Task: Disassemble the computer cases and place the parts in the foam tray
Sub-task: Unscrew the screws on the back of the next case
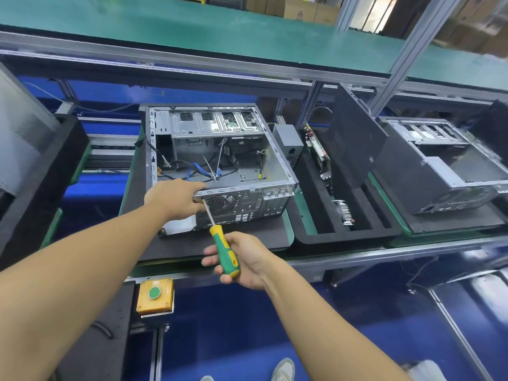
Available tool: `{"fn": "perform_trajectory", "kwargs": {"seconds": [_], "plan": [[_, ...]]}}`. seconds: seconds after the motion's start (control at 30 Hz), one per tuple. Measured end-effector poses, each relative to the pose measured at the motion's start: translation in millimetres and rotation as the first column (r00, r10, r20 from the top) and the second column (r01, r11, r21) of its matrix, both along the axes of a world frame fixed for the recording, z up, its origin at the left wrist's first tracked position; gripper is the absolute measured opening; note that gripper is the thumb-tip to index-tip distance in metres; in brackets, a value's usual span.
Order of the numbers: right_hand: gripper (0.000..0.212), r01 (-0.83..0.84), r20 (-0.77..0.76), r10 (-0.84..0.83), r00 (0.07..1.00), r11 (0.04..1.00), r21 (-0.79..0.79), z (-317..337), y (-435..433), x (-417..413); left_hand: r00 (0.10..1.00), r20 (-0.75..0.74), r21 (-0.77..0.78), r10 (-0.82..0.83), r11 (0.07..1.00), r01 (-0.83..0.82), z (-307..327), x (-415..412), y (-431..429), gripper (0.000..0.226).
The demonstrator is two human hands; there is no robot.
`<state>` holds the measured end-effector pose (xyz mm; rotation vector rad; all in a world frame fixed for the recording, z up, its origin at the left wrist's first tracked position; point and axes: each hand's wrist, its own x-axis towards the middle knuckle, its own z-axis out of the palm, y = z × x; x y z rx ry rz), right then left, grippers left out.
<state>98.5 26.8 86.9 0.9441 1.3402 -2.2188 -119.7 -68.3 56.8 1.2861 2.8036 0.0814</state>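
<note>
Both hands are busy at the open computer case point(247, 204): the left hand point(173, 200) reaches forward and grips the upper rim of the case's rear panel, thumb laid along the top edge and fingers curled down over the back face, while the right hand point(247, 261) is wrapped round the green and yellow handle of a screwdriver point(224, 251). The screwdriver's shaft slants up and to the left, and its tip meets the rear panel just beside the left fingers, next to the round fan grille. The case lies on its side on a black foam mat point(247, 240) on the tabletop point(301, 215), its open side facing up, with loose black, blue and white cables in the bottom and a metal drive cage along the far wall. Just to the right of the case sits the black foam tray point(308, 237), with long slots. A grey power supply point(288, 141) stands at the tray's far left corner, a circuit board point(319, 149) stands on edge in one slot, a smaller card point(345, 211) stands in the near end, and a dark side panel point(354, 133) leans upright in the tray's right part. Further right a second case point(445, 166) rests on its own dark mat. Below the tabletop's front edge hangs a yellow box with a green button point(155, 294).
</note>
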Motion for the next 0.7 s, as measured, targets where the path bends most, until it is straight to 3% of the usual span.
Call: {"fn": "perform_trajectory", "kwargs": {"seconds": [0.07, 0.17, 0.27, 0.4, 0.57, 0.7], "plan": [[0.033, 0.036, -0.022, -0.035, 0.999, 0.999, 0.032, 0, -2, 2, 1.000, -0.016, -0.005, 0.001, 1.000, -0.001, -3, -3, 0, 0.050], [0.015, 0.119, -0.107, -0.098, 0.989, 0.970, 0.213, -5, -4, 3, 1.000, -0.028, -0.022, 0.006, 1.000, -0.007, -4, -5, 0, 0.057], [0.025, 0.152, -0.155, -0.116, 0.981, 0.957, 0.247, -1, -1, -2, 0.999, -0.039, -0.027, 0.012, 1.000, -0.013, -3, -3, 0, 0.055], [0.026, 0.040, -0.112, -0.004, 0.994, 0.946, 0.321, 5, -2, -7, 1.000, -0.020, -0.025, 0.009, 1.000, -0.009, 2, -1, -1, 0.041], [0.023, 0.169, -0.145, -0.137, 0.980, 0.956, 0.239, -5, -4, 3, 0.999, -0.034, -0.022, -0.019, 1.000, 0.019, 1, -1, -2, 0.042], [0.022, 0.157, -0.143, -0.124, 0.982, 0.956, 0.247, -11, -7, 9, 0.999, -0.031, -0.021, -0.015, 1.000, 0.015, 2, 0, -2, 0.043]]}}
